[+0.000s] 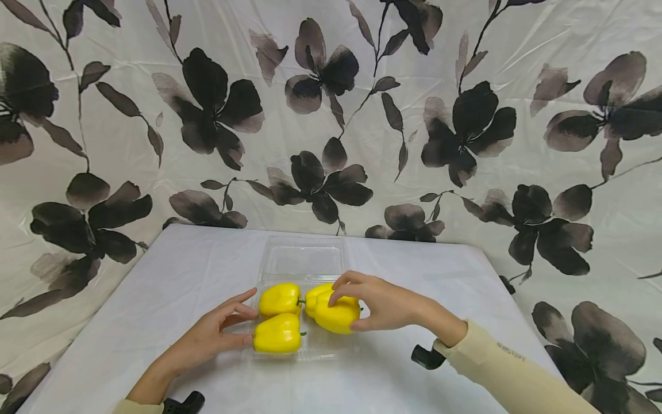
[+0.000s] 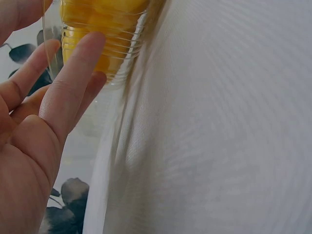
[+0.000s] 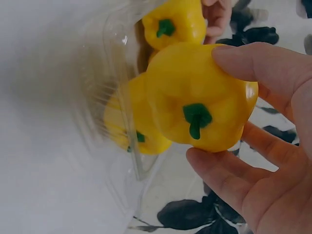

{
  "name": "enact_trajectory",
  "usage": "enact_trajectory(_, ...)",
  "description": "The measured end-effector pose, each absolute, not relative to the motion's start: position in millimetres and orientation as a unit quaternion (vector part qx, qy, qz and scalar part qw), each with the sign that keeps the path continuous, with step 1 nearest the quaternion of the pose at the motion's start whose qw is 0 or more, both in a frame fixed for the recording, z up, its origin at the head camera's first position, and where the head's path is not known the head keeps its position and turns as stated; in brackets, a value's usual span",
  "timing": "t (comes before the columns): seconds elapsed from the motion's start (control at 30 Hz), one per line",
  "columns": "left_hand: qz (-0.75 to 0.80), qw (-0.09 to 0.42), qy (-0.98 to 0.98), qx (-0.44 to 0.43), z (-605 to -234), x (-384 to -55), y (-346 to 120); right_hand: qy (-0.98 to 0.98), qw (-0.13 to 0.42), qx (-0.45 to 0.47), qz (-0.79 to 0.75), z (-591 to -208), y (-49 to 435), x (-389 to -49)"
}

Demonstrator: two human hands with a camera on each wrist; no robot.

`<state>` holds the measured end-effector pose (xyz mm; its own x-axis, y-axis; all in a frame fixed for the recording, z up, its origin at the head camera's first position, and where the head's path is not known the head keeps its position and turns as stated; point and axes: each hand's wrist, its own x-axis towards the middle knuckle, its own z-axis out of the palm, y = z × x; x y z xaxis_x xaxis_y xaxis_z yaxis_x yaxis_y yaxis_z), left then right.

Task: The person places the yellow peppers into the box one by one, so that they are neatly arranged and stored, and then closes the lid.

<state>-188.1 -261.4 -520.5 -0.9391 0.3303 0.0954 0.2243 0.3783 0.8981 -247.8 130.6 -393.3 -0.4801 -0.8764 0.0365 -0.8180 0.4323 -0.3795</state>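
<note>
My right hand (image 1: pixel 383 303) grips a glossy yellow bell pepper (image 1: pixel 337 316) between thumb and fingers; its green stem (image 3: pixel 197 117) faces the right wrist camera. That pepper overlaps another yellow bell pepper (image 1: pixel 313 294) at the right of a clear plastic container (image 1: pixel 331 352). Two more yellow bell peppers, a far one (image 1: pixel 278 298) and a near one (image 1: pixel 276 334), lie side by side in the container's left half. My left hand (image 1: pixel 209 332) is at the container's left side, fingers extended. In the left wrist view, its fingertips rest at the ribbed clear wall (image 2: pixel 122 48).
The container's clear lid (image 1: pixel 303 259) lies folded open toward the back of the table. A white cloth (image 1: pixel 207 261) covers the table. Behind it hangs a pale curtain (image 1: pixel 393 190) with dark flowers. A black wrist device (image 1: pixel 428 356) sits below the right wrist.
</note>
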Motion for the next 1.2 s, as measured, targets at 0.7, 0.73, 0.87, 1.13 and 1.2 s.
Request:
enact_trajectory(0.7, 0.533, 0.05, 0.828, 0.167, -519.8, -186.1, -261.3, 0.842, 0.117, -0.501, -0.166, -400.0, 122.0, -244.5)
enact_trajectory(0.73, 0.533, 0.05, 0.828, 0.168, -519.9, -186.1, -261.3, 0.841, 0.117, -0.502, -0.164, -400.2, 121.4, -244.5)
enact_trajectory(0.87, 0.532, 0.049, 0.828, 0.17, -520.1, -186.6, -261.1, 0.84, 0.12, -0.506, -0.153, -400.8, 118.1, -244.7)
enact_trajectory(1.13, 0.535, 0.051, 0.826, 0.169, -518.2, -185.7, -260.2, 0.838, 0.133, -0.513, -0.129, -405.6, 111.9, -244.4)
enact_trajectory(1.2, 0.534, 0.051, 0.827, 0.17, -517.5, -185.5, -260.1, 0.836, 0.134, -0.516, -0.127, -406.5, 111.1, -244.8)
